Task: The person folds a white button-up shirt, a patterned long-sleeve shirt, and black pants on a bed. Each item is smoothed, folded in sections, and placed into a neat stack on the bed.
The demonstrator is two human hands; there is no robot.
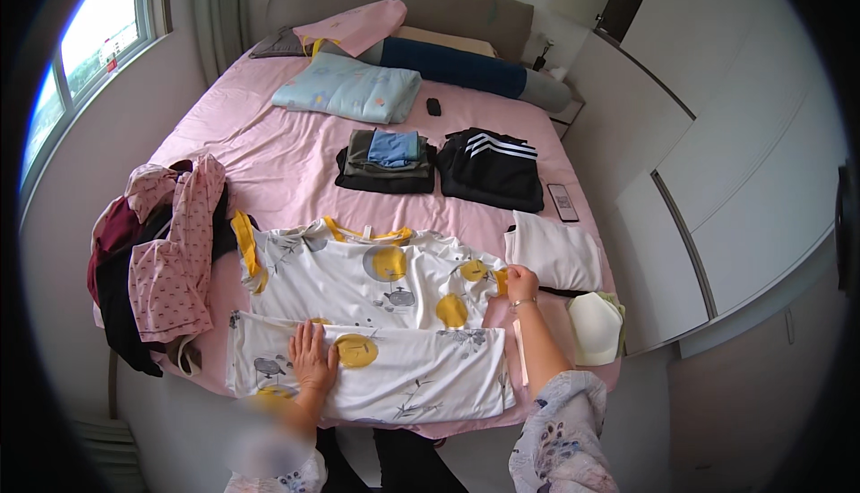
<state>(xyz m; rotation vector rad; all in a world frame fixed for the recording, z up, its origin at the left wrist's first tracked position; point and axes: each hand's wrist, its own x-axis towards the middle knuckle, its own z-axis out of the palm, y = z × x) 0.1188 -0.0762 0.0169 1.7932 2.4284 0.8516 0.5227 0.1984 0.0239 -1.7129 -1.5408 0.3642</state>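
Observation:
A white short-sleeved top (pixel 349 287) with yellow trim and grey and yellow prints lies spread at the front of the bed, collar away from me. Its lower part is folded up into a wide band (pixel 430 368) across the front. My left hand (pixel 312 359) rests flat on that band, fingers stretched out. At the right side, my right hand (pixel 520 285) has its fingers closed on the yellow-edged sleeve (pixel 500 280). The opposite sleeve (pixel 245 247) points outward at the left.
On the pink-sheeted bed (pixel 260 148) lie a heap of clothes (pixel 170 251) at left, folded dark clothes (pixel 390 175), black striped clothing (pixel 493 166), a phone (pixel 563 203), folded white cloth (pixel 555 256) and a pale cap (pixel 595 327). Behind are a blue quilt (pixel 349 88) and a bolster (pixel 452 68).

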